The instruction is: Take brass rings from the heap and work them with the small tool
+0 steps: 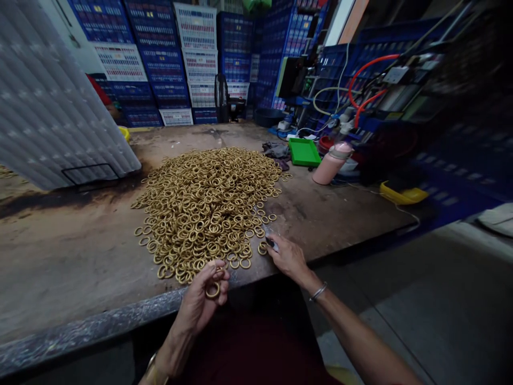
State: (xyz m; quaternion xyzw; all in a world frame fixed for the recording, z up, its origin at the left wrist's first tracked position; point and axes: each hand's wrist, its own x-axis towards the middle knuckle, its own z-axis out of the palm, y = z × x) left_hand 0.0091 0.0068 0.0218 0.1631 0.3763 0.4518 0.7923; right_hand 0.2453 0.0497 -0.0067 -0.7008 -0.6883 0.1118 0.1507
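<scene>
A large heap of brass rings (208,200) covers the middle of a worn wooden workbench (72,262). My left hand (204,299) is at the bench's front edge, fingers curled round one brass ring (212,291) held just off the heap. My right hand (286,256) rests on the bench at the heap's right front corner, pinching a small dark-and-silver tool (270,239) whose tip points at loose rings (262,248). A metal bangle is on my right wrist.
A pink bottle (332,163) lies beside a green tray (303,152) at the back right, near hoses and machinery. A grey corrugated panel (52,107) leans on the left. Blue and white crates (168,59) are stacked behind. A person in red (100,93) is partly hidden by the panel.
</scene>
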